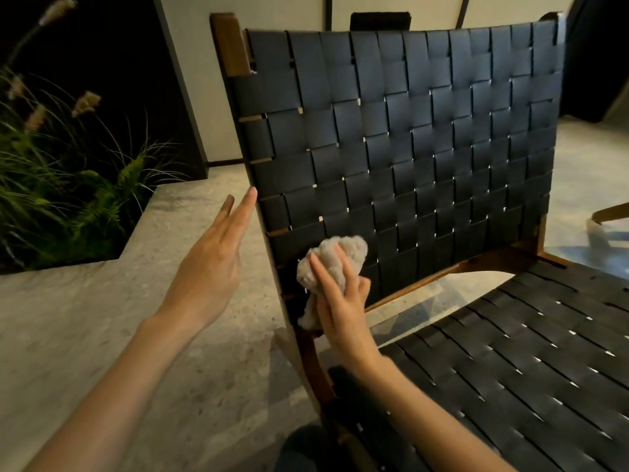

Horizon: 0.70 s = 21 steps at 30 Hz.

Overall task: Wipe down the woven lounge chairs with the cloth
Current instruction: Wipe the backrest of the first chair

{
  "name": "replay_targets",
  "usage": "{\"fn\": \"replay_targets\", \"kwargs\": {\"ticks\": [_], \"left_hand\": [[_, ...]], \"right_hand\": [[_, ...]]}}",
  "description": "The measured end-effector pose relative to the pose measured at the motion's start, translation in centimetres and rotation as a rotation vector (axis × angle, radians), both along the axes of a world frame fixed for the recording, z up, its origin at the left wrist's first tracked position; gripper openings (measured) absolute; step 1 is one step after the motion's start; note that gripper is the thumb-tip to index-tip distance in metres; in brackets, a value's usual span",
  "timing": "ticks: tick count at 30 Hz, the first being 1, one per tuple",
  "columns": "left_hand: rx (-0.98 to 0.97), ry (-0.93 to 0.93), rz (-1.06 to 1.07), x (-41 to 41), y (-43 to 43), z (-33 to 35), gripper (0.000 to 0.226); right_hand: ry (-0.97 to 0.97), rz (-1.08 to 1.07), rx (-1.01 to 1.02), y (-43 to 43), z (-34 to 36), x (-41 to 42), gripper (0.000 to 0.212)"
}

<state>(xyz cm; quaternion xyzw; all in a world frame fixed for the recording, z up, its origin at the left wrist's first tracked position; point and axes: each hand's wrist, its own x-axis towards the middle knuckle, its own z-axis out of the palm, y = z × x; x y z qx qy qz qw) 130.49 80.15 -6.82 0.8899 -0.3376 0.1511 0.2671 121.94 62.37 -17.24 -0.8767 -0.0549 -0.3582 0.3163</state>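
At the lower left corner of the backrest (425,131), head view, the only one:

- The cloth (335,257), pale and bunched, sits against the black weave just above the gap between backrest and seat (527,352).
- The right hand (343,311) lies over the cloth, fingers fairly straight and spread, pressing it to the straps. A tail of cloth hangs below the palm. I cannot see whether the thumb pinches it.
- The left hand (207,264) is flat and holds nothing. Its fingertips are just beside the wooden side rail (228,46); contact cannot be confirmed.
- Key relation: nearly all of the backrest lies up and to the right of the cloth, its long axis running left to right. My judgement is that strokes should travel rightward along the horizontal straps, then step upward. The right hand is the nearer one for that; the left is placed to steady the frame.
- Container: a sunken planter (143,212) in the stone ledge, left of the chair, holds grasses and ferns (51,165).
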Motion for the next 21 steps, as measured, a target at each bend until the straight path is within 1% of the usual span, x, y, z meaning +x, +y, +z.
{"fn": "replay_targets", "kwargs": {"ticks": [2, 4, 8, 11, 13, 15, 17, 21], "left_hand": [[-0.013, 0.035, 0.008, 0.1, 0.2, 0.6, 0.074], [-0.048, 0.075, 0.029, 0.2, 0.4, 1.1, 0.07], [-0.126, 0.106, 0.041, 0.0, 0.2, 2.2, 0.063], [-0.184, 0.109, 0.048, 0.0, 0.0, 2.7, 0.061], [-0.159, 0.004, 0.076, 0.1, -0.2, 2.8, 0.063], [-0.099, -0.081, 0.142, 0.2, -0.2, 2.7, 0.066], [-0.072, -0.07, 0.178, 0.4, -0.3, 2.5, 0.067], [-0.079, 0.021, 0.161, 0.8, -0.6, 2.0, 0.065]], "right_hand": [[-0.085, 0.029, -0.043, -1.2, 4.3, 2.4, 0.063], [-0.155, 0.053, -0.112, -1.9, 9.4, 5.5, 0.064], [-0.23, 0.07, -0.216, -1.7, 19.0, 10.4, 0.058], [-0.249, 0.019, -0.292, -0.6, 23.5, 12.8, 0.055], [-0.267, -0.048, -0.319, 0.2, 24.1, 13.6, 0.053], [-0.287, -0.076, -0.308, 0.6, 23.2, 13.5, 0.051], [-0.309, -0.059, -0.285, 0.6, 21.6, 13.0, 0.049], [-0.324, -0.027, -0.277, 0.2, 18.4, 11.6, 0.048]]}}
